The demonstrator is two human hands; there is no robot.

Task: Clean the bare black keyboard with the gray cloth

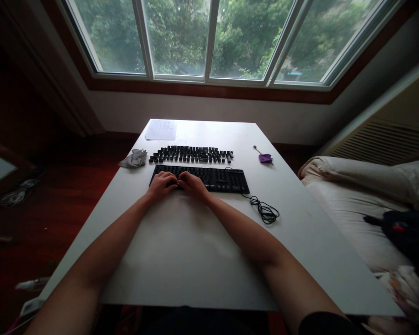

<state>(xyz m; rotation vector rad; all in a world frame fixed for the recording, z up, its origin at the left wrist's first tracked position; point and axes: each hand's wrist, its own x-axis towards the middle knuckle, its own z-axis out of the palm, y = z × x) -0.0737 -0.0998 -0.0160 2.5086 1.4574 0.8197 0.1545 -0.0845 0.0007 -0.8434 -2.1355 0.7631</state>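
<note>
A black keyboard (226, 179) lies across the white table in front of me. My left hand (162, 183) rests over its left part, fingers bent onto the keys and thumb near the front edge. Close beside it, my right hand (194, 184) reaches in with its fingers curled together at the tips. Whatever is between those fingertips is too small and dark to make out. The two hands nearly meet over the front rows. Behind the keyboard, many loose black keycaps (188, 153) stand in rough rows.
The keyboard's coiled cable (266, 212) lies to the right. A crumpled grey cloth (134, 158) sits at the left edge, and a paper sheet (161, 130) at the far left corner. Toward the right are a purple item (265, 158) and a thin stick (257, 149). A sofa (345, 204) stands beyond.
</note>
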